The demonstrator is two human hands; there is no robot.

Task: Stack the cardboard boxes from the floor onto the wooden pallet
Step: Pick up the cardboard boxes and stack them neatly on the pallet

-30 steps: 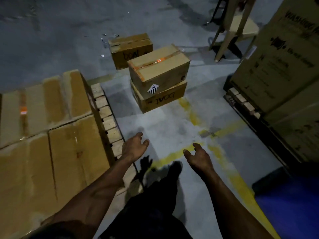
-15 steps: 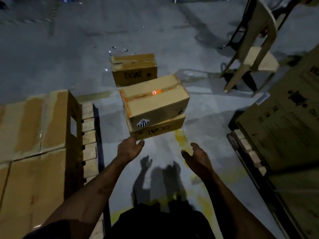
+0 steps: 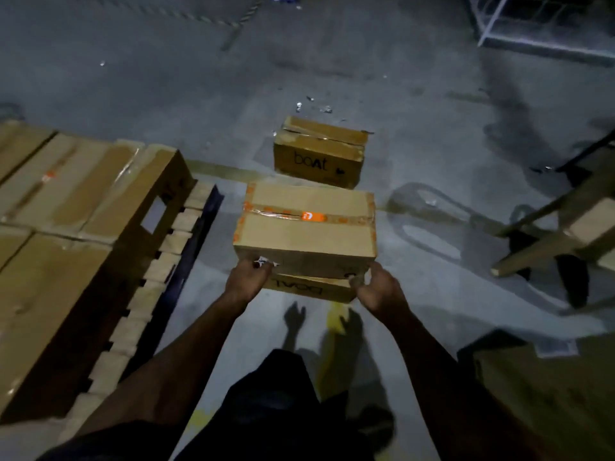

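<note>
Both hands are at the near bottom corners of the top box [image 3: 307,229], which sits on a second box [image 3: 312,289] on the floor. Left hand [image 3: 248,277] grips the left corner with curled fingers; right hand [image 3: 377,289] curls round the right corner. A third box [image 3: 319,154] stands apart behind them. To the left, the wooden pallet [image 3: 156,284] carries large cartons [image 3: 66,227]
</note>
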